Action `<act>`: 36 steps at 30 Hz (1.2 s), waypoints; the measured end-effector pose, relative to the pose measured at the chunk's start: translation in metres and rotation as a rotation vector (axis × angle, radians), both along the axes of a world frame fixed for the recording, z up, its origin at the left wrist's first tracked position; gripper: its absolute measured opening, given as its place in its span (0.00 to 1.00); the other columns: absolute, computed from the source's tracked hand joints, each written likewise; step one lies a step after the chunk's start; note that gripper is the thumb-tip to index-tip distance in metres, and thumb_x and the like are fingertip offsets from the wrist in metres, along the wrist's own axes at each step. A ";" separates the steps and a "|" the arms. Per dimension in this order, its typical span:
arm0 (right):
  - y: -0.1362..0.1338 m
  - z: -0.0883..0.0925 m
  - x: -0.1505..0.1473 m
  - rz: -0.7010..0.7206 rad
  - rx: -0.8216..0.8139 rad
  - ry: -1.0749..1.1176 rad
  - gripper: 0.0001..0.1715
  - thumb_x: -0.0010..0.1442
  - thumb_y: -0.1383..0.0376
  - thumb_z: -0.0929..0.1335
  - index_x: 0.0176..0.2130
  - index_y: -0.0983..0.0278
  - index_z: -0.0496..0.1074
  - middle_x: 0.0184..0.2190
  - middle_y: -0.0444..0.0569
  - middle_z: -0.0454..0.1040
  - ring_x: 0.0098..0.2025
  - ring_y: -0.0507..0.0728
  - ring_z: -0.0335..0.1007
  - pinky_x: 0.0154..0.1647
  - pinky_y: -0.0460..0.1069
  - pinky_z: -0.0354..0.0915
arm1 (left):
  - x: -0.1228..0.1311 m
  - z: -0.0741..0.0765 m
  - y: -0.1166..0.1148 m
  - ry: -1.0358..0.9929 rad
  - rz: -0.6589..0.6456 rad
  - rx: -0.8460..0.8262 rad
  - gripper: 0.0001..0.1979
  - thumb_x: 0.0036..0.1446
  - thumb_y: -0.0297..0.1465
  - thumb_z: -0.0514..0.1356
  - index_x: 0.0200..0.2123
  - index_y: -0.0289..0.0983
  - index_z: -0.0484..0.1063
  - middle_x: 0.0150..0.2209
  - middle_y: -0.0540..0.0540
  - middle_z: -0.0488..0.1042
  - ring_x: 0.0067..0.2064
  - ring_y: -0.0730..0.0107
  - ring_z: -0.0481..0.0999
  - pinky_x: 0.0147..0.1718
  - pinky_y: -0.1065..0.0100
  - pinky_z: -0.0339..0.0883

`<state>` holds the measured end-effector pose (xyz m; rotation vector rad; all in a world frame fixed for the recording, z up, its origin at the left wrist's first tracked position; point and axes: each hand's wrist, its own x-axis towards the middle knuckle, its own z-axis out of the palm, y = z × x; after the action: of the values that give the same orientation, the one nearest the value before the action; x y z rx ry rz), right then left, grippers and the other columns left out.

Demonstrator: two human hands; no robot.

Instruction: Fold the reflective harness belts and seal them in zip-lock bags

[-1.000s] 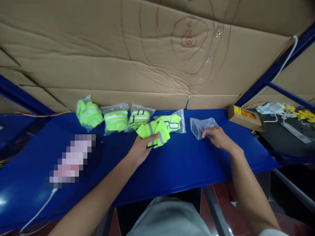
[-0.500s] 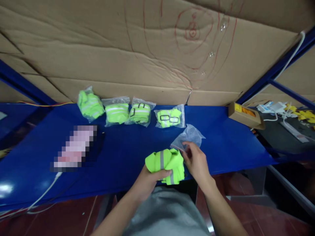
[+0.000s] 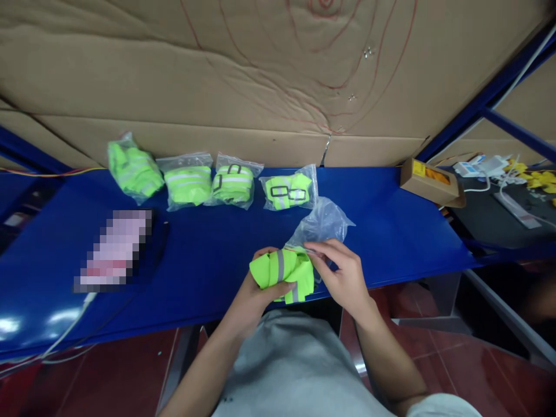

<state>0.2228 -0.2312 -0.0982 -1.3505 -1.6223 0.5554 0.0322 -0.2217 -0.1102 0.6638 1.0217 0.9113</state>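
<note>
A folded neon-green reflective vest point(image 3: 278, 269) with grey stripes is gripped by my left hand point(image 3: 260, 294), its thumb across the front and fingers behind. My right hand point(image 3: 345, 275) pinches the mouth edge of a clear zip bag point(image 3: 324, 223) at the vest's upper right corner. The bag lies on the blue table beyond the vest, and its mouth touches or overlaps the fabric; whether any fabric is inside, I cannot tell.
Along the back of the blue table point(image 3: 208, 243) lie several bagged neon-green bundles point(image 3: 189, 184). A pixelated phone-like object point(image 3: 115, 249) with a white cable is at left. An open cardboard box point(image 3: 430, 182) sits at right, near a white adapter point(image 3: 490, 166). Behind stands a cardboard wall point(image 3: 174, 75).
My right hand has moved left to the vest's corner, bringing the bag's mouth edge against the fabric. My left hand still holds the vest. The view has shifted slightly.
</note>
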 end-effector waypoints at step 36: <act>-0.023 -0.049 -0.023 -0.210 0.219 -0.053 0.14 0.67 0.71 0.68 0.52 0.59 0.69 0.34 0.44 0.78 0.34 0.52 0.79 0.38 0.46 0.75 | 0.003 -0.009 0.001 -0.222 0.269 -0.208 0.34 0.34 0.29 0.81 0.49 0.40 0.81 0.48 0.44 0.84 0.53 0.57 0.82 0.44 0.70 0.78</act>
<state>0.2001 -0.2537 -0.1471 -1.3585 -1.5119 0.2116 0.0353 -0.2211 -0.1190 0.2468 1.0029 1.0691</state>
